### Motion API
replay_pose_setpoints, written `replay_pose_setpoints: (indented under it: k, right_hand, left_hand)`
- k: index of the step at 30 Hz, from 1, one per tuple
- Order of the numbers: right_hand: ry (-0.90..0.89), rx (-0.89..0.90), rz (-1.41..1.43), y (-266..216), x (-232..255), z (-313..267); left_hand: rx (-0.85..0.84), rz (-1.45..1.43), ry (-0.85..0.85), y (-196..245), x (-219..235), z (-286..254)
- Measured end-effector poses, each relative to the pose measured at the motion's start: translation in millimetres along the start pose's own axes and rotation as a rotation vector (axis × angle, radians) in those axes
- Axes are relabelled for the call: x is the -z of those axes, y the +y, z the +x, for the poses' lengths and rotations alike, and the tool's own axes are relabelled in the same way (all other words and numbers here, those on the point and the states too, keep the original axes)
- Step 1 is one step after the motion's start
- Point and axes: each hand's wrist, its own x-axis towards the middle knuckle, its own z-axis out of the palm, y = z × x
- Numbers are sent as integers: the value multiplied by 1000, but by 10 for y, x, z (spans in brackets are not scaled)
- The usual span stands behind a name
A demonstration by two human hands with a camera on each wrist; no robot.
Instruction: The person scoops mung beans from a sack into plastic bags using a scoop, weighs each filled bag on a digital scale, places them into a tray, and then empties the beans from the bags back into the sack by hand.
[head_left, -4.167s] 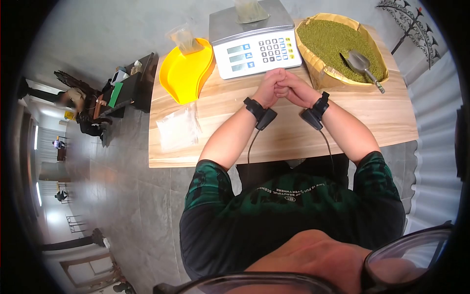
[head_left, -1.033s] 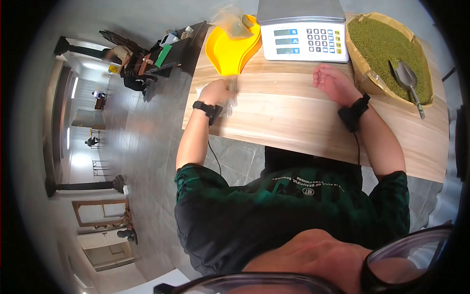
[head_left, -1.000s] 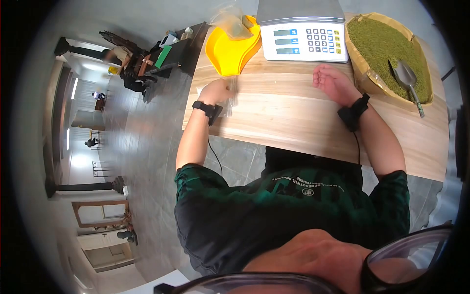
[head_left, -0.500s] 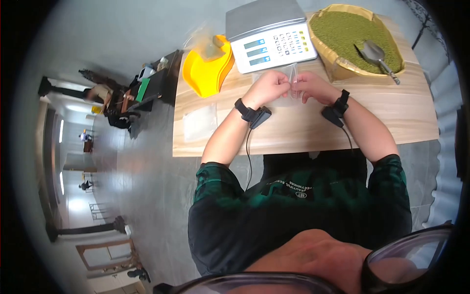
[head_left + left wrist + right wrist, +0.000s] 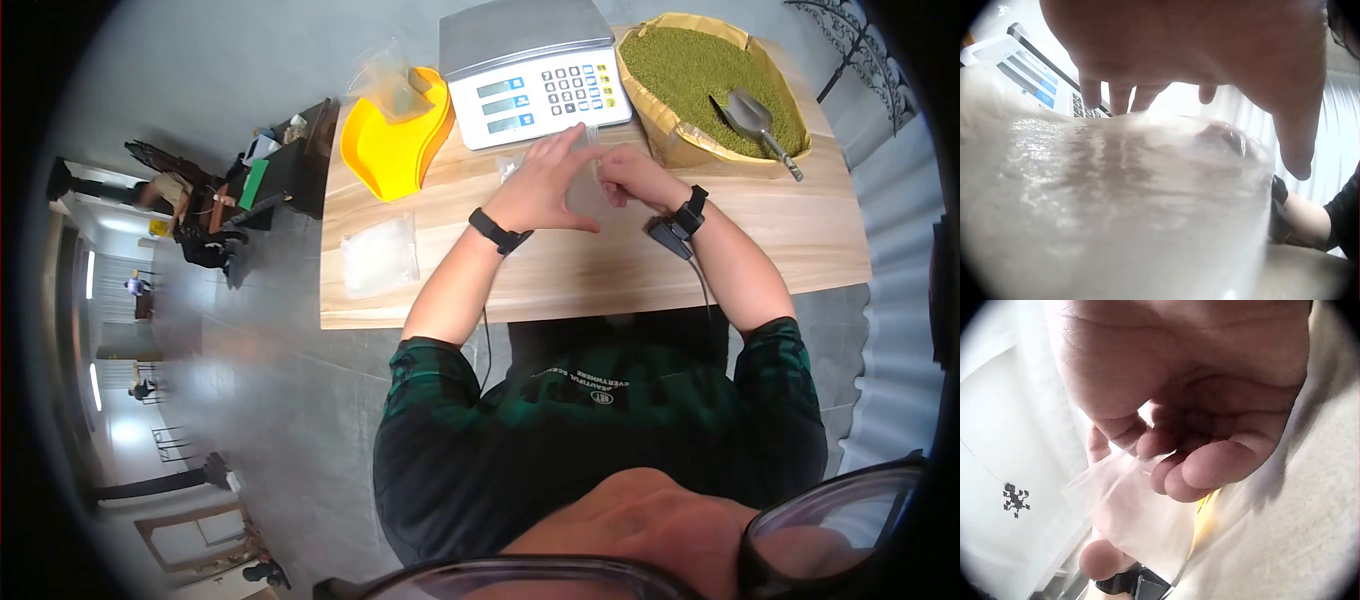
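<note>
A clear plastic bag [image 5: 586, 195] stands between my hands in front of the scale. My right hand [image 5: 636, 178] pinches its edge between thumb and curled fingers, as the right wrist view shows on the bag [image 5: 1147, 519]. On the other side, my left hand [image 5: 540, 188] is spread wide, thumb apart from the straight fingers. In the left wrist view these fingers [image 5: 1120, 97] reach across the top of the bag [image 5: 1116, 206]. Just beyond the hands is a white digital scale [image 5: 545, 128] with a grey pan [image 5: 525, 40].
Right of the scale stands an open paper sack [image 5: 680, 150] of small green beans, with a metal scoop [image 5: 748, 112] on them. A yellow tray [image 5: 380, 160] at left holds a clear bag [image 5: 390, 90] with contents. Flat clear bags [image 5: 380, 255] lie near the table's left edge.
The hands were clasped earlier and a filled bag stood on the pan. My left hand then reached to the flat bags and came back with one. It has since spread from a pinch.
</note>
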Motion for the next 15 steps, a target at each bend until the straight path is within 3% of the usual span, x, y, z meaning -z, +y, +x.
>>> replay_pose_setpoints:
  k: [2, 7, 15]
  right_hand:
    - [-37, 67, 50, -1, -27, -2]
    - [8, 13, -4, -31, -65, -39]
    - [0, -44, -71, 45, 15, -2]
  left_hand:
    - [-21, 70, -20, -15, -8, 6]
    - [-41, 23, 41, -85, 9, -37]
    - [-90, 65, -6, -49, 30, -54]
